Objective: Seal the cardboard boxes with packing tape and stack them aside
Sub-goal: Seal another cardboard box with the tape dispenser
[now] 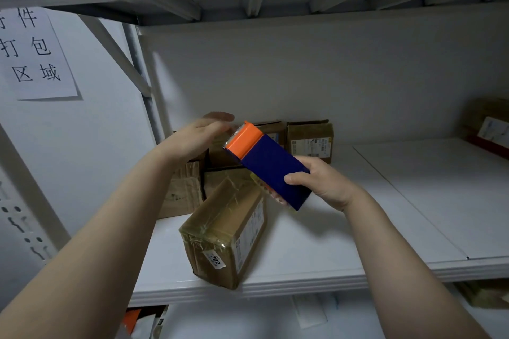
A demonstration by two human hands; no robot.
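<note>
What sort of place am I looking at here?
Most likely a parcel packing or stock room. White metal shelving holds taped, labelled cardboard boxes, a paper sign on the wall reads "packing area" in Chinese, and the right hand grips a tape dispenser.

Box (220, 234) at shelf (385, 201) front, other boxes (308, 140) behind, perhaps stacked.

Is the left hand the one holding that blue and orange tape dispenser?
No, the right hand grips the tape dispenser; the left hand is open and holds nothing.

Bare forearms (110, 215); left hand (197, 136) blurred, seemingly unadorned; right hand (325, 181) bare.
</note>
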